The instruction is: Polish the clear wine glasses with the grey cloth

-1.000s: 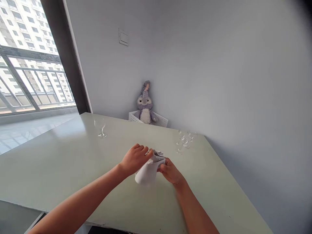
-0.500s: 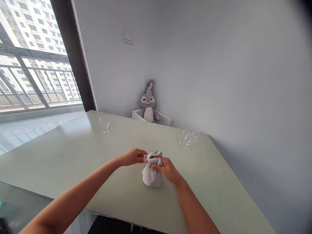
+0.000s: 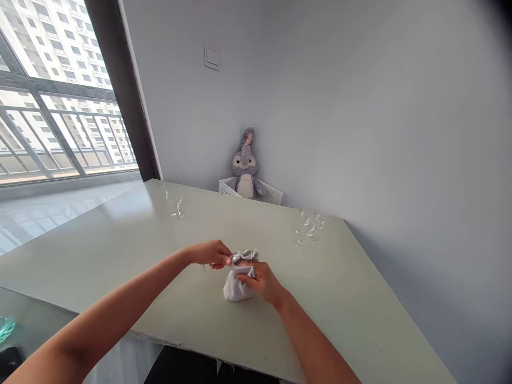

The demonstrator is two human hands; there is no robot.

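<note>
At the far left, a window (image 3: pixel 48 64) with a metal railing (image 3: pixel 52 140) faces an apartment block (image 3: pixel 52 42). A tiled floor (image 3: pixel 52 218) extends beneath it. In the lower left corner, below the level of the desk, are a teal item (image 3: pixel 6 329) and a black object (image 3: pixel 10 362); their type cannot be determined.

The pale green desk (image 3: pixel 100 250) occupies the lower centre. One wine glass (image 3: pixel 175 204) stands upright near its far edge. The left hand (image 3: pixel 210 255) is nearly closed, pinching the gathered top of a white cloth bundle (image 3: pixel 237 286) from the left. The bundle rests on the desk, about midway along it and nearer the near edge; its contents are hidden.

Behind the far edge, a white lattice basket (image 3: pixel 229 187) holds a grey plush rabbit (image 3: pixel 245 166). A wall switch plate (image 3: pixel 212 57) is mounted above.

The right hand (image 3: pixel 258 280) is curled around the bundle's neck from the right, gripping it. Further right, clear glasses (image 3: pixel 310 228) stand clustered near the far edge; their exact arrangement cannot be determined.
</note>
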